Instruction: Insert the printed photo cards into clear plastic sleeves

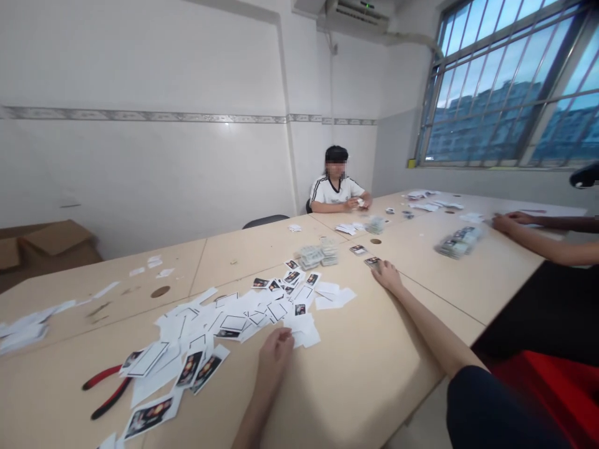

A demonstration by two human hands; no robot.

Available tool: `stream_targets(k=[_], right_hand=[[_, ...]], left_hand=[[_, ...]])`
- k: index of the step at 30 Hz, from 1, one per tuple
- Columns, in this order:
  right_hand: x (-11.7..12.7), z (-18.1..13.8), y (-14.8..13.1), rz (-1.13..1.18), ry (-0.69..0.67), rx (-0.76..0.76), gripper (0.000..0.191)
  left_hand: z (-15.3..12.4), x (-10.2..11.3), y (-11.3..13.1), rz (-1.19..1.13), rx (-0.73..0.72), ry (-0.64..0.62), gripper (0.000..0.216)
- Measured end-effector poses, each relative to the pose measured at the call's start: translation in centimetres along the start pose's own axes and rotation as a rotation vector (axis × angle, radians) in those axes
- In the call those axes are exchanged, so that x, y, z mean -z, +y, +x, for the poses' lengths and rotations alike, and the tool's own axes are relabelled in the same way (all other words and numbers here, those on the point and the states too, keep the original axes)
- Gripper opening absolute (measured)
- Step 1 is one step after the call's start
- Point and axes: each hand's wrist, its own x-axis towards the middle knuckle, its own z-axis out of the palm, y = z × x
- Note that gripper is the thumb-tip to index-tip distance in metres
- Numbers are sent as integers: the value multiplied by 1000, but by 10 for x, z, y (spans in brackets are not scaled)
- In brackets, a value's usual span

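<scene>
My left hand [276,348] rests at the near edge of a heap of paper cards, its fingers curled together beside a white slip [306,332]. Whatever those fingers may hold is hidden. Stretched out to the right, my right hand [389,277] has its fingertips on a dark printed card [373,262] lying flat on the table. Just beyond it lies a similar card [358,249]. Between the hands and farther back stand stacks of clear-sleeved cards [317,254]. Loose picture cards [189,368] and white framed cards [234,322] overlap in the heap.
Red-handled pliers [110,390] lie at the left, partly under cards. Across the table [355,355] a person [336,187] handles small papers. Another person's hands [515,224] rest at the right, near more sleeved stacks [458,242]. A cardboard box [51,249] stands left.
</scene>
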Motion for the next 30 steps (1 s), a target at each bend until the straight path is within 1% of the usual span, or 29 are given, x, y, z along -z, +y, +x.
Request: stream_targets(k=[2, 4, 6, 9, 12, 15, 19, 22, 24, 26, 28, 30], right_hand=[[1, -3, 2, -18, 3, 32, 45], [2, -4, 3, -34, 13, 63, 47], [2, -5, 3, -52, 30, 87, 50], [1, -6, 3, -72, 61, 111, 56], [1, -11, 2, -71, 80, 138, 59], [2, -15, 3, -49, 83, 173, 57], [7, -18, 2, 10, 92, 252, 51], [12, -23, -4, 74, 106, 345, 45], [14, -29, -14, 122, 104, 421, 41], [15, -36, -29, 170, 88, 503, 39], [14, -42, -50, 216, 53, 590, 37], [11, -44, -77, 261, 12, 663, 35]], left_hand=[[-2, 0, 1, 171, -130, -1, 26], [-5, -2, 3, 345, -239, -59, 27], [-9, -5, 5, 495, -306, -145, 30], [-14, -9, 9, 631, -343, -235, 32], [-18, -11, 13, 670, -346, -231, 31], [-20, -12, 16, 686, -304, -217, 34], [-22, -13, 16, 694, -219, -280, 44], [-23, -13, 15, 713, -236, -291, 46], [-24, -14, 14, 742, -257, -246, 44], [-24, -15, 14, 766, -253, -185, 40], [-24, -16, 15, 783, -220, -143, 39], [-23, -15, 15, 793, -174, -137, 39]])
